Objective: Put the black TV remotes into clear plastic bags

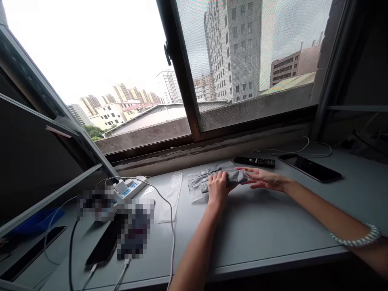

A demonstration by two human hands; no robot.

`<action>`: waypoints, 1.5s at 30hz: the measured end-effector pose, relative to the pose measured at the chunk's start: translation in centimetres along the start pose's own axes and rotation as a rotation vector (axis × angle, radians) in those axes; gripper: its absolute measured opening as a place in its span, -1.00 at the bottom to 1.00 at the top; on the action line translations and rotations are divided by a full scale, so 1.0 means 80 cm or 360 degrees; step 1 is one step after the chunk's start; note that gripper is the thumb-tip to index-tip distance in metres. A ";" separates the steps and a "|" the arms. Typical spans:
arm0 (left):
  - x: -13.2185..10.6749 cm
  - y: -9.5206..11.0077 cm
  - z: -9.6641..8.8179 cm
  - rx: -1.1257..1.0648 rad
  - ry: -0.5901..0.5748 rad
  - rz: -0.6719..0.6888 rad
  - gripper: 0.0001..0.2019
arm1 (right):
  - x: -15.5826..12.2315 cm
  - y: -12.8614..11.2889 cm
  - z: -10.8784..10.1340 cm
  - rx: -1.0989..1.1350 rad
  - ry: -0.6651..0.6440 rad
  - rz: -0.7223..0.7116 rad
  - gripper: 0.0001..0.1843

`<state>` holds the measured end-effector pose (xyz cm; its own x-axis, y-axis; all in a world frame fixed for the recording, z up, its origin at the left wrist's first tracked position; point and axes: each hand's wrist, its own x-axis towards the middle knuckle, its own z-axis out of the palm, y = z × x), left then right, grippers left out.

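Note:
A clear plastic bag point(201, 182) with a folded grey cloth point(238, 176) in it lies on the grey sill table point(266, 226) near the window. My left hand point(217, 187) presses down on the bag and cloth with its fingers curled over them. My right hand point(264, 179) lies beside the cloth's right end, fingers stretched out flat and touching it. A beaded bracelet point(357, 239) circles my right forearm.
A second flat clear bag point(172, 196) lies left of the hands. A black remote point(255, 161) and a dark phone point(309, 167) sit behind, with a white cable point(306, 152). At left are a white power strip point(129, 188), cables and another phone point(103, 246).

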<state>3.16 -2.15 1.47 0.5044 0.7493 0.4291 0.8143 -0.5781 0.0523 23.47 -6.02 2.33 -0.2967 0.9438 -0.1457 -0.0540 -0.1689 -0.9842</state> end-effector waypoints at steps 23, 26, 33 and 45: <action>-0.002 0.027 0.006 -0.0033 -0.0054 0.0276 -0.62 | 0.026 0.024 0.019 -0.0408 0.0392 -0.0332 -0.41; 0.000 0.025 0.010 -0.0060 -0.0058 0.0214 -0.59 | 0.029 0.024 0.017 -0.0394 0.0547 -0.0296 -0.44; -0.001 0.020 0.013 -0.0028 -0.0054 0.0193 -0.66 | 0.027 0.021 0.007 -0.0435 0.0767 -0.0334 -0.56; 0.004 0.002 0.015 -0.0056 -0.0119 0.0118 -0.69 | 0.029 0.019 -0.005 -0.0336 0.1062 -0.0345 -0.53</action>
<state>3.82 -1.63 0.50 0.5841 0.7253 0.3644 0.7639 -0.6429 0.0554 23.08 -3.94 0.43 0.3471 0.9335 0.0905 0.1596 0.0363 -0.9865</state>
